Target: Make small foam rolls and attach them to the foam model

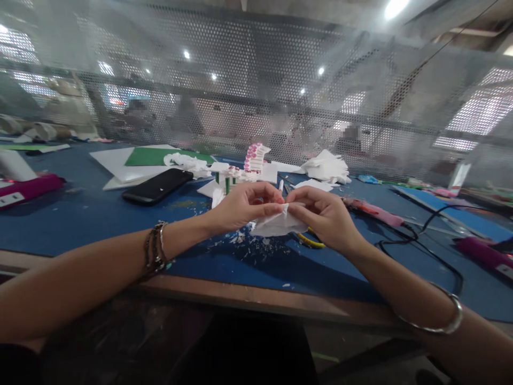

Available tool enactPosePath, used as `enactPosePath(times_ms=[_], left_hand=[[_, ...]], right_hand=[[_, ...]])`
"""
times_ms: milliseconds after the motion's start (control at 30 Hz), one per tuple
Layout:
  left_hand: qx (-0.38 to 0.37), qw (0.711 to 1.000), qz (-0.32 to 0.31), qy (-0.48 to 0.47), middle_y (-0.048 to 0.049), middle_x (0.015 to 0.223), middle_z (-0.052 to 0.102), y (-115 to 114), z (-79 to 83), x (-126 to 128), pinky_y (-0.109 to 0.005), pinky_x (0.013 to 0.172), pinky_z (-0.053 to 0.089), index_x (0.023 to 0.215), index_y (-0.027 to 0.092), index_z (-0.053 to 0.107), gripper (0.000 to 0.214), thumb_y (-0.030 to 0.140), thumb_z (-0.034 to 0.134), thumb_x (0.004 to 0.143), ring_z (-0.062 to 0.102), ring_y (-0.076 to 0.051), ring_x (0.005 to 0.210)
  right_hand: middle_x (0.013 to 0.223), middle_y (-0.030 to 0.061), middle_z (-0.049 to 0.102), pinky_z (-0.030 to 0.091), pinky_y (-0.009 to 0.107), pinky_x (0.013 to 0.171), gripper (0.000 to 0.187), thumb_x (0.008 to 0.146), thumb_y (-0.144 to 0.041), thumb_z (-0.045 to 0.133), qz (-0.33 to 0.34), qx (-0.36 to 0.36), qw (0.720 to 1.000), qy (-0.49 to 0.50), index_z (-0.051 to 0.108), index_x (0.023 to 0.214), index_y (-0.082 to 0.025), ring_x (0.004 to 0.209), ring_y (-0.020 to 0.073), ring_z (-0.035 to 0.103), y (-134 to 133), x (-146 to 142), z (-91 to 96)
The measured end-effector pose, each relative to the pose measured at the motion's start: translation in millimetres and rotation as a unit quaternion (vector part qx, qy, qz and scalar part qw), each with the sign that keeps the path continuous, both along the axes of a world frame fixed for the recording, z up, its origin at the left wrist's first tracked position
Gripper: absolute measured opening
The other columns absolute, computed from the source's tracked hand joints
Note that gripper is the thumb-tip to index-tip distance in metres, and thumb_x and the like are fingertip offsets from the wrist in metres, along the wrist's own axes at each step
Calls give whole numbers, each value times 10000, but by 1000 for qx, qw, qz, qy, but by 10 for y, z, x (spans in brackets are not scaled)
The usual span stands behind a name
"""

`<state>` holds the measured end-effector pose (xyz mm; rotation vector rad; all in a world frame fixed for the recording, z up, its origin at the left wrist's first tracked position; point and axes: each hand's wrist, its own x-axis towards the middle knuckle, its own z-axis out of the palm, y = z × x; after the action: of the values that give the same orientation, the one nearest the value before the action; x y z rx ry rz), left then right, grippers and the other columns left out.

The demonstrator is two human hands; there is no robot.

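A thin white sheet (276, 226), paper or fabric, hangs between my two hands just above the blue table. My left hand (248, 206) pinches its top edge between thumb and fingertips. Close beside it, my right hand (323, 214) pinches the same sheet, and the fingertips of both hands nearly meet. A small gathered fold shows between the thumbs. Partly hidden under my right hand lie yellow-handled scissors (311, 240). White scraps (256, 240) are scattered on the table below the sheet. Behind my left hand stands a small white model (236, 172) with green legs.
A black phone (157, 186) lies left, before white and green sheets (160, 156). A pile of white cut pieces (326, 167) sits at the back. Right of my hand are a pink glue gun (374, 211) and its black cable (430, 235). A perforated screen (240, 80) rises behind the table.
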<state>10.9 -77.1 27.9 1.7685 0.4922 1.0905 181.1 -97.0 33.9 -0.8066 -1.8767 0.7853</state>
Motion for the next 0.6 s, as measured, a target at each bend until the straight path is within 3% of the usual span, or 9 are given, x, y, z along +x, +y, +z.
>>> enactPosePath(times_ms=[300, 600], left_hand=[[45, 998, 47, 8, 4, 677, 538, 56, -46, 19, -205, 540, 386, 632, 144, 558, 153, 277, 634, 630, 477, -84, 602], [189, 971, 136, 50, -41, 759, 638, -47, -42, 14, -236, 635, 429, 696, 156, 628, 114, 250, 573, 730, 554, -131, 716]], right_hand=[[588, -45, 504, 311, 153, 408, 54, 708, -200, 554, 0, 16, 1000, -13, 534, 722, -153, 469, 26, 408, -19, -15, 19], [613, -26, 543, 369, 170, 442, 38, 694, -191, 538, -83, 102, 991, -4, 511, 708, -167, 512, 52, 487, -27, -62, -47]])
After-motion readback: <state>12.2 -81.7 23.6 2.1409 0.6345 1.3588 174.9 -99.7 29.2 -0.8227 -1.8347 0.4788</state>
